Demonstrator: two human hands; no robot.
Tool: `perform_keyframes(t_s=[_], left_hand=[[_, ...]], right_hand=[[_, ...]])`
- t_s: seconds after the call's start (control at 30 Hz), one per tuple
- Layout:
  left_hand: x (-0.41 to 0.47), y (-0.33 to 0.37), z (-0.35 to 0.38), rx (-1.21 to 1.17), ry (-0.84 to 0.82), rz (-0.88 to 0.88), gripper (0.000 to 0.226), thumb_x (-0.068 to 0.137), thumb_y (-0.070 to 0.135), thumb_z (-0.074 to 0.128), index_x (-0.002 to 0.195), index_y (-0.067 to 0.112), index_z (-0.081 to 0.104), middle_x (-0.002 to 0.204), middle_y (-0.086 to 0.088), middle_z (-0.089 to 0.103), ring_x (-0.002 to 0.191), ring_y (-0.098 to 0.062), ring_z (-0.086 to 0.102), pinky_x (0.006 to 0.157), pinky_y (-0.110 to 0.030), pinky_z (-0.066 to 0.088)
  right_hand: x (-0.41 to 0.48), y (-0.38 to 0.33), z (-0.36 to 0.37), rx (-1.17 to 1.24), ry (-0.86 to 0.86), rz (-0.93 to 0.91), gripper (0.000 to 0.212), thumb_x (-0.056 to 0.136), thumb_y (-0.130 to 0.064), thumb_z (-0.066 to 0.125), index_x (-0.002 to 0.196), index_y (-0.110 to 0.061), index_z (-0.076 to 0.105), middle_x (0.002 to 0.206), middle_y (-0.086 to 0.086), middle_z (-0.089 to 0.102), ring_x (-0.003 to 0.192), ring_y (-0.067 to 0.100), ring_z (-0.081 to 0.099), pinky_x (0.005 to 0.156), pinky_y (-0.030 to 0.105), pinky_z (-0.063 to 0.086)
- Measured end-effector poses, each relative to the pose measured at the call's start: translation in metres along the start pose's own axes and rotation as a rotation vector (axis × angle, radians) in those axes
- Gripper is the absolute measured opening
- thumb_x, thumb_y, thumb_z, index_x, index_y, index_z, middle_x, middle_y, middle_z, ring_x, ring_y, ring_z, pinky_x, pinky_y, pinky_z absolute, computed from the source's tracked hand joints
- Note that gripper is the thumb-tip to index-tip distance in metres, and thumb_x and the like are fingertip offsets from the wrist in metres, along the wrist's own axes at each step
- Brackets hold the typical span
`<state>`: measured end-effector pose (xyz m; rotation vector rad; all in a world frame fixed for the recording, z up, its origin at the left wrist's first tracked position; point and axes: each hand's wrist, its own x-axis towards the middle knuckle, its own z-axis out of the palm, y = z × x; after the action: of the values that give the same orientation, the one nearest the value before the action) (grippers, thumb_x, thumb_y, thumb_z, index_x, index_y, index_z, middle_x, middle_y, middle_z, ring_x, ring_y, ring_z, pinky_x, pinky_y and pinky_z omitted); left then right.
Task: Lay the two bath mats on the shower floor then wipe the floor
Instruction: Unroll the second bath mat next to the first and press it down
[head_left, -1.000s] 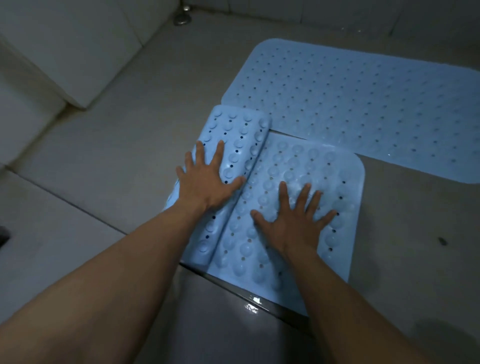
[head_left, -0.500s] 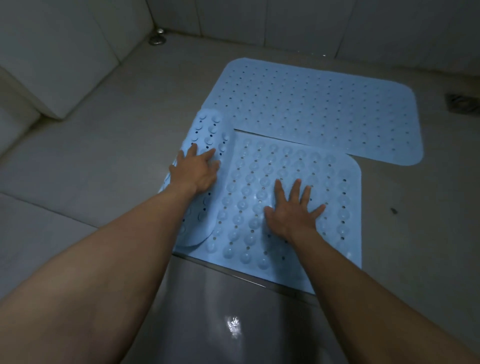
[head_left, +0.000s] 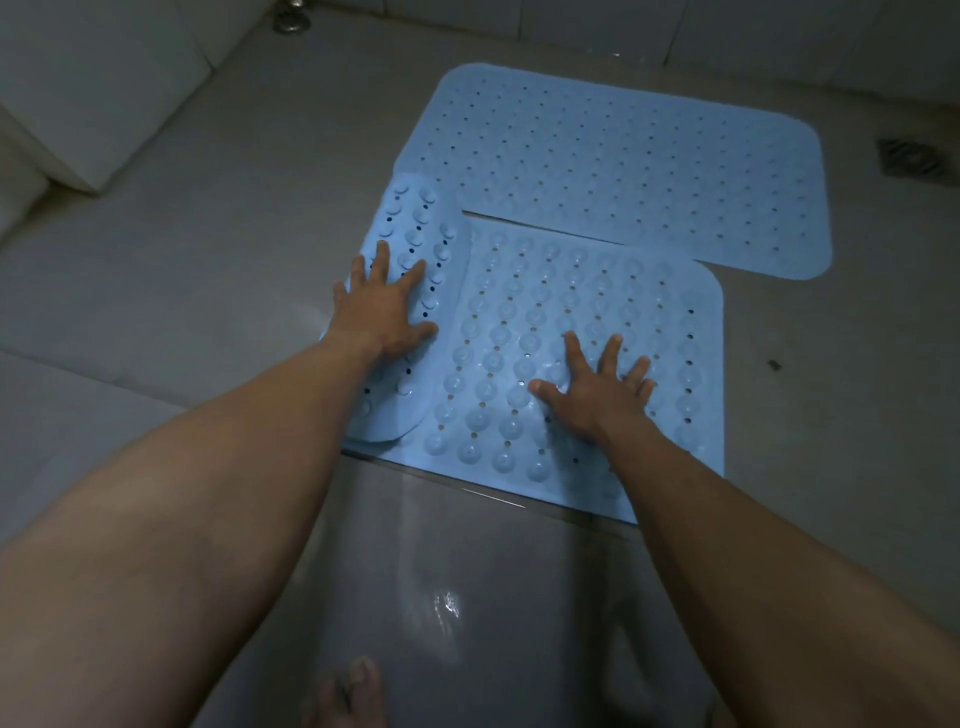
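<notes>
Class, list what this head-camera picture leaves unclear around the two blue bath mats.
Head view.
Near blue rubber mat: part under its folded flap, hidden by flap and left hand.
Metal floor drain: cut by the right edge.
Round metal fitting: cut by the top edge, dim.

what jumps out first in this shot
Two bare hands pressing on a blue bath mat at centre: the left hand on its curled-over left edge, the right hand spread flat on the mat. Behind it a second blue mat lies flat on the grey shower floor.
</notes>
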<state>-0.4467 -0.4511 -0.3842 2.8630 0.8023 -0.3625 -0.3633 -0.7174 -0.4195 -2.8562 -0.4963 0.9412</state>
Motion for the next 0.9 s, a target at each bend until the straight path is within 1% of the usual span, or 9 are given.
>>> perform_keyframes(t_s=[0.13,0.3,0.4,0.5,0.57,0.63,0.73,0.8,0.9], left_hand=[[-0.003,0.001,0.006,-0.041,-0.007,0.021,0.096,0.083,0.073,0.056,0.159,0.040,0.006,0.167,-0.007,-0.014,0.154,-0.032,-0.008,0.119,-0.064,0.010],[-0.007,0.012,0.011,-0.060,-0.011,0.042,0.103,0.080,0.076,0.058,0.157,0.043,-0.001,0.167,-0.006,-0.017,0.153,-0.032,-0.006,0.120,-0.062,0.009],[-0.008,0.015,0.012,-0.034,-0.018,0.021,0.099,0.085,0.065,0.060,0.158,0.041,-0.002,0.166,-0.008,-0.017,0.153,-0.035,-0.006,0.119,-0.063,0.011],[-0.012,0.020,0.011,-0.002,0.031,0.011,0.092,0.089,0.049,0.060,0.159,0.035,0.002,0.166,-0.011,-0.015,0.153,-0.036,-0.001,0.119,-0.062,0.014],[-0.014,0.019,0.009,0.002,0.065,0.002,0.086,0.089,0.039,0.058,0.159,0.036,0.008,0.167,-0.012,-0.011,0.152,-0.037,0.004,0.118,-0.060,0.016],[-0.014,0.015,0.008,0.031,0.070,-0.018,0.084,0.089,0.036,0.057,0.159,0.037,0.010,0.167,-0.011,-0.010,0.151,-0.037,0.004,0.119,-0.059,0.015],[-0.012,0.009,0.007,0.080,0.094,-0.073,0.084,0.088,0.036,0.057,0.158,0.033,0.011,0.167,-0.010,-0.009,0.151,-0.036,0.004,0.119,-0.057,0.013],[-0.010,0.003,0.008,0.071,0.102,-0.109,0.081,0.091,0.034,0.056,0.159,0.030,0.012,0.167,-0.010,-0.008,0.151,-0.036,0.008,0.118,-0.058,0.017],[-0.008,-0.008,0.011,0.044,0.077,-0.133,0.073,0.096,0.033,0.049,0.158,0.030,0.011,0.167,-0.010,-0.006,0.150,-0.036,0.011,0.116,-0.061,0.019]], right_hand=[[-0.004,0.020,-0.001,-0.009,0.011,0.044,0.092,0.081,-0.088,0.030,0.152,-0.050,-0.015,0.160,0.008,-0.031,0.145,0.048,-0.024,0.116,0.061,-0.011],[-0.016,0.049,-0.009,-0.027,-0.001,0.104,0.092,0.082,-0.086,0.033,0.152,-0.049,-0.014,0.162,0.008,-0.027,0.147,0.047,-0.019,0.119,0.060,-0.004],[-0.021,0.048,-0.011,-0.075,0.027,0.123,0.089,0.087,-0.079,0.036,0.154,-0.043,-0.011,0.163,0.011,-0.024,0.149,0.044,-0.015,0.117,0.065,-0.001],[-0.021,0.023,-0.008,-0.142,0.132,0.031,0.082,0.095,-0.058,0.037,0.158,-0.030,-0.006,0.163,0.013,-0.022,0.151,0.038,-0.015,0.117,0.067,-0.002],[-0.015,-0.001,-0.006,-0.112,0.151,-0.039,0.077,0.097,-0.054,0.032,0.159,-0.029,-0.006,0.164,0.012,-0.021,0.151,0.036,-0.015,0.116,0.067,-0.004],[-0.006,-0.022,-0.004,-0.086,0.090,-0.084,0.077,0.096,-0.065,0.026,0.158,-0.033,-0.009,0.163,0.010,-0.024,0.150,0.035,-0.018,0.115,0.068,-0.007],[0.006,-0.037,0.000,-0.107,-0.017,-0.087,0.095,0.085,-0.085,0.024,0.154,-0.037,-0.019,0.160,0.007,-0.032,0.148,0.036,-0.026,0.112,0.069,-0.012],[0.009,-0.037,0.004,-0.125,-0.023,-0.074,0.102,0.078,-0.091,0.023,0.152,-0.038,-0.023,0.158,0.006,-0.036,0.146,0.035,-0.029,0.112,0.070,-0.012],[0.008,-0.032,0.009,-0.131,0.020,-0.074,0.104,0.073,-0.095,0.019,0.151,-0.042,-0.024,0.158,0.003,-0.036,0.147,0.033,-0.028,0.112,0.069,-0.014]])
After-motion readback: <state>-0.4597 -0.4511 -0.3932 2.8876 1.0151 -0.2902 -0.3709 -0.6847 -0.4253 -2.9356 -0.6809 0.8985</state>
